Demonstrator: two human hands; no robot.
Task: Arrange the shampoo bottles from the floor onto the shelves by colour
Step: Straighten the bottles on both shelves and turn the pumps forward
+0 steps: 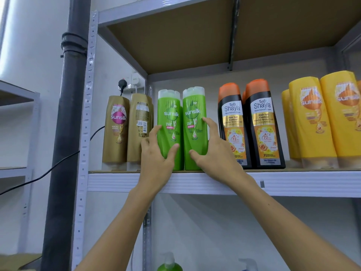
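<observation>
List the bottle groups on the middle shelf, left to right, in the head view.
Gold bottles → green bottles, with left hand and right hand on them → black orange-capped bottles → yellow bottles.

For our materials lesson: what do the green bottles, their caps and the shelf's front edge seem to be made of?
Green bottles: probably glossy plastic, given the soft highlights on their curved sides.
Caps: seemingly translucent, frosted plastic, pale and see-through.
Shelf's front edge: likely painted metal, smooth, light grey and ribbed; its board looks like brown fibreboard.
</observation>
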